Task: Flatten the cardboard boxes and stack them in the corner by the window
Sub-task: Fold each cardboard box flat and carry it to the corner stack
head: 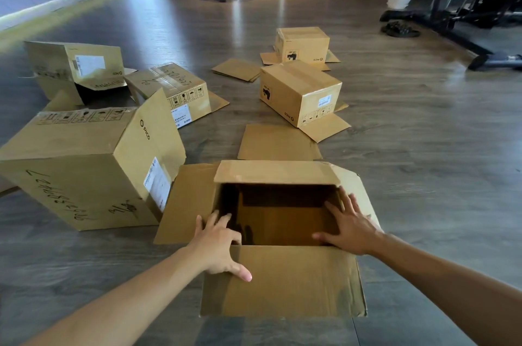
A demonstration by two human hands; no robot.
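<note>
Brown corrugated cardboard fills the lower middle of the view: an open box (282, 215) stands on the wooden floor (423, 176) at six o'clock with all four flaps spread outward and its inside dark. The left hand (219, 246) rests at the box's near-left corner, fingers spread and reaching over the rim, thumb laid on the near flap (296, 280). The right hand (348, 228) lies wide and flat-fingered against the right rim; neither hand grips anything yet. By my judgement this box is only being taken up for collapsing, so the work is at an early stage. At nine o'clock a large tilted box (84, 170) is unflattened, and beyond it at ten and eleven o'clock lie a gaping box (76, 68) and a taped box (175, 88). At twelve to one o'clock sit two more closed boxes (300, 91), one behind the other, with some flat sheets (278, 142) around them. No stack shows near the bright opening at the far end, so nearly everything remains to be done.
</note>
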